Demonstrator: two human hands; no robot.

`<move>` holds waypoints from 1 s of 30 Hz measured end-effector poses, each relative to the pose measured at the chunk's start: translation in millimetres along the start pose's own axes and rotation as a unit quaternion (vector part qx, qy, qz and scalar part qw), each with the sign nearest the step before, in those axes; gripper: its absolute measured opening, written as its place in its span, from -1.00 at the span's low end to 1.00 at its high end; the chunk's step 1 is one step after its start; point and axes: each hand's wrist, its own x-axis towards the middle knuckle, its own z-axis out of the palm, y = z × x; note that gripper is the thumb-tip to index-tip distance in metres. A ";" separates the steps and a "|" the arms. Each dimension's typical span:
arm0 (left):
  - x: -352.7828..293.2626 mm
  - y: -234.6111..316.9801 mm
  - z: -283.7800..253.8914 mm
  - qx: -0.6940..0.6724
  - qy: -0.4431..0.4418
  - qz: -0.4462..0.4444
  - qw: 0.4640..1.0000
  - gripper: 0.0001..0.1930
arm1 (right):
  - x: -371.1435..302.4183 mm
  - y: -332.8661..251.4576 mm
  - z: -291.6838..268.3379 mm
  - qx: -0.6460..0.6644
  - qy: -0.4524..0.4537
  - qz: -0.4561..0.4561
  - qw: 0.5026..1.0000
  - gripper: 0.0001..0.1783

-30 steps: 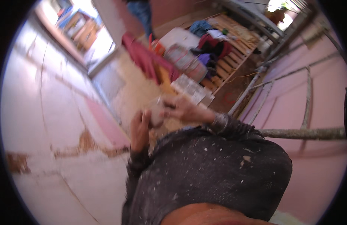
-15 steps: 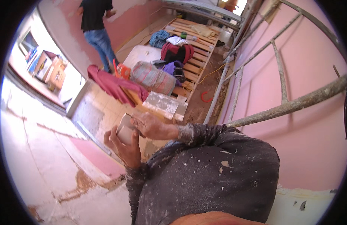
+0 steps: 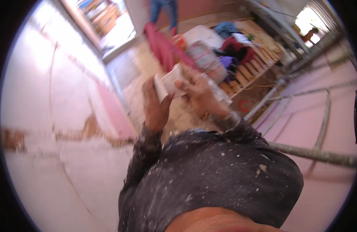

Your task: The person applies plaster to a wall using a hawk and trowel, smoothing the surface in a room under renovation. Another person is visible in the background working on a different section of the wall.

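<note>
In front of my chest, both hands hold a pale, folded piece, like a sheet or pad (image 3: pixel 173 82); its exact kind is not clear. My left hand (image 3: pixel 156 107) is closed round its left side, with the thumb on the lower edge. My right hand (image 3: pixel 201 92) pinches the right-hand part, thumb on the near face and fingers behind it. A gap like an open fold runs between the two parts. Both sleeves are dark and spattered with white.
Below lies a wooden slatted platform (image 3: pixel 246 75) with clothes and a large plaid bag (image 3: pixel 207 58). A maroon cloth (image 3: pixel 159 44) hangs beside it. Metal scaffold bars (image 3: pixel 313 154) run along the pink wall at right. A person in jeans (image 3: pixel 163 11) stands far off.
My view has swung left, and the hands appear higher and farther right. The piece, compact before, now shows two parts with a gap between them.
</note>
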 end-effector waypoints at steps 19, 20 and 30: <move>-85.8 39.0 -100.5 -0.169 0.447 -0.232 0.847 -0.81 | -16.5 36.4 116.5 0.043 -0.354 -0.044 0.933 -0.02; -95.3 49.9 -111.0 -0.180 0.456 -0.244 0.837 -0.81 | -12.9 33.7 117.0 0.070 -0.387 0.032 0.919 -0.04; -167.6 103.7 -138.8 -0.044 0.625 -0.189 0.756 -0.72 | -28.6 57.8 220.3 -0.016 -0.548 -0.037 0.835 -0.63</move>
